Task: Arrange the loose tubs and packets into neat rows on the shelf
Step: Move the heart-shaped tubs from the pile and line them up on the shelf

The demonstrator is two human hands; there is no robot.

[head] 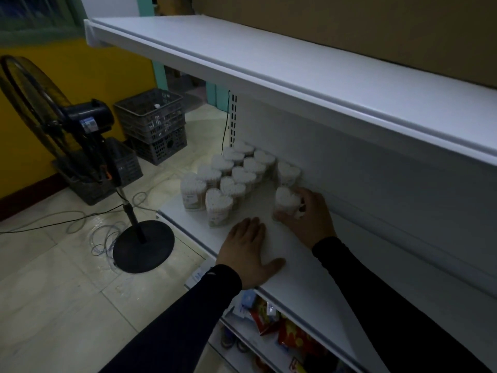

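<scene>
Several heart-shaped clear tubs of cotton swabs (pixel 227 173) stand in two rows at the left end of the white shelf (pixel 295 265). One more tub (pixel 288 171) stands alone near the back panel. My right hand (pixel 309 219) is wrapped around a further heart-shaped tub (pixel 286 200), upright on the shelf in front of that lone tub. My left hand (pixel 248 251) lies flat on the shelf, palm down and fingers apart, just right of the front tub of the rows (pixel 218 208), holding nothing.
A white upper shelf (pixel 269 65) overhangs the work area, with a cardboard box on it. Red snack packets (pixel 290 332) lie on the shelf below. On the floor to the left stand a pedestal fan (pixel 80 130), stacked grey crates (pixel 153 122) and loose cables.
</scene>
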